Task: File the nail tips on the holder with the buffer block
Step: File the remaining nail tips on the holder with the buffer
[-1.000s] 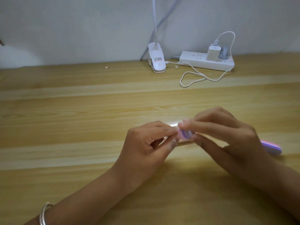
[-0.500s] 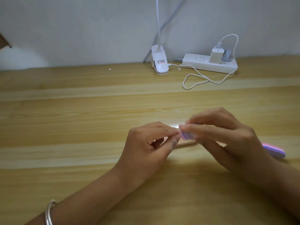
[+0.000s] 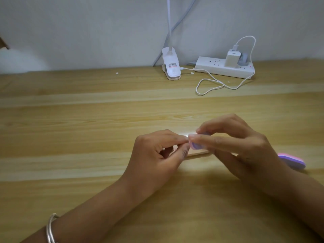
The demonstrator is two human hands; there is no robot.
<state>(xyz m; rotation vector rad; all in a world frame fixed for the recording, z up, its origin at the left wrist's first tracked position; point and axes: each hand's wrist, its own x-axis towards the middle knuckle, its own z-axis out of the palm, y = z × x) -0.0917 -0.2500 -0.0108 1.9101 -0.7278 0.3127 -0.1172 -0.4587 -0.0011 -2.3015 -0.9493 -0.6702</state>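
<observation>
The wooden table [image 3: 87, 120] fills the view. The left hand [image 3: 157, 155] and right hand [image 3: 245, 148] meet near its middle. The left thumb and forefinger pinch the left end of the pale holder [image 3: 199, 152], while the right fingers pinch the small purple buffer block [image 3: 197, 146] just above it. A power strip [image 3: 224, 69] sits far right. A pink-purple block [image 3: 292, 161] lies right of the right hand.

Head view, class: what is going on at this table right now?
A person works with both hands. The right hand pinches a purple buffer block at the pale holder, which the left hand pinches and steadies on the wooden table. The nail tips are too small to make out. Another pink-and-purple buffer lies beside the right wrist.
</observation>
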